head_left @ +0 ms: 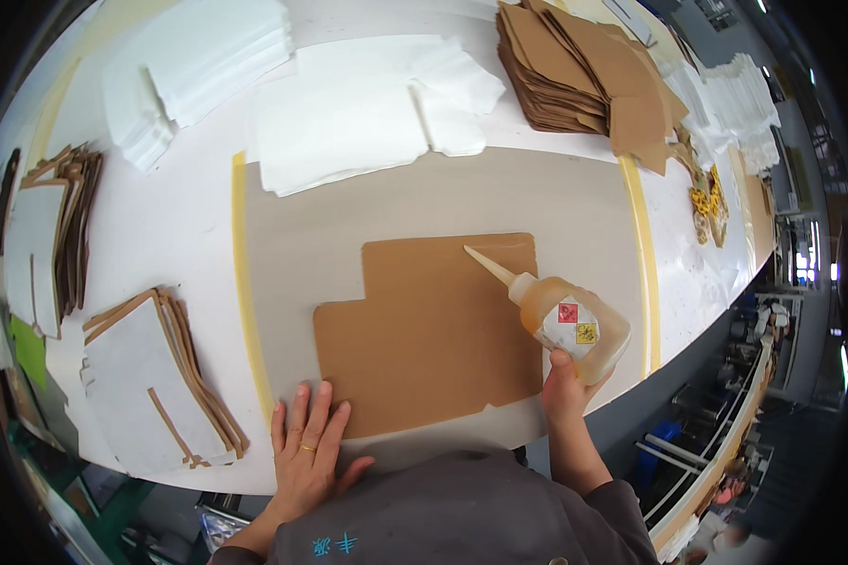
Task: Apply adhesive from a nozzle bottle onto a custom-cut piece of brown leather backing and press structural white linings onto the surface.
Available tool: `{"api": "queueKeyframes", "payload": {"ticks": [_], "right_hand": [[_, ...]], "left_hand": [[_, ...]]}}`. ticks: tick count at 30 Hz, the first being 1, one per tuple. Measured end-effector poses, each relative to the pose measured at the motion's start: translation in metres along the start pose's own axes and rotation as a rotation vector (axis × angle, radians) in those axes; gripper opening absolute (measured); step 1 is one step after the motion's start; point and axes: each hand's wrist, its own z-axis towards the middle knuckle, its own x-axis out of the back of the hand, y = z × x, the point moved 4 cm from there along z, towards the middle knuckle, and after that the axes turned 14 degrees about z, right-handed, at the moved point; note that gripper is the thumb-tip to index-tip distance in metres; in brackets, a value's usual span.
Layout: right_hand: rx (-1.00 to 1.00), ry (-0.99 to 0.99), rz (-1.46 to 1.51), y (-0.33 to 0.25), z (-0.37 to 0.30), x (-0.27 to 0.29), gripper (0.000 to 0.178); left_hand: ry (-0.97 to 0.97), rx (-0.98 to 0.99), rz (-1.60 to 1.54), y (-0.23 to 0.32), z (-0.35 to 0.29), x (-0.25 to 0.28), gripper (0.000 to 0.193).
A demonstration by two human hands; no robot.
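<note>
In front of me a brown flat piece [424,330], leather-like and notched at its upper left corner, lies on a grey mat [301,217]. My right hand [567,386] is wrapped round a squeeze glue bottle [537,306] with yellowish liquid and a long pale nozzle. The bottle is tilted, and its nozzle tip meets the piece near the upper edge. A thin shiny line shows along that edge, right of the tip. My left hand [311,438] lies flat with fingers spread, its fingertips at the piece's lower left corner.
Beyond the mat are white sheets [349,113], another white stack [207,66] and a stack of brown pieces [556,75]. Brown pieces with white backing [151,377] lie at left, with another such pile [42,245] behind. Yellow-handled scissors [709,207] rest at right.
</note>
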Motion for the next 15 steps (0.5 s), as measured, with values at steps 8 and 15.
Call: {"api": "queueKeyframes", "payload": {"ticks": [8, 15], "right_hand": [[-0.085, -0.165, 0.011, 0.006, 0.007, -0.054, 0.071], [0.005, -0.407, -0.037, 0.001, 0.029, -0.073, 0.073]], "left_hand": [[0.013, -0.002, -0.022, 0.000, 0.001, 0.003, 0.071], [0.040, 0.003, -0.076, 0.000, -0.002, 0.004, 0.074]]}}
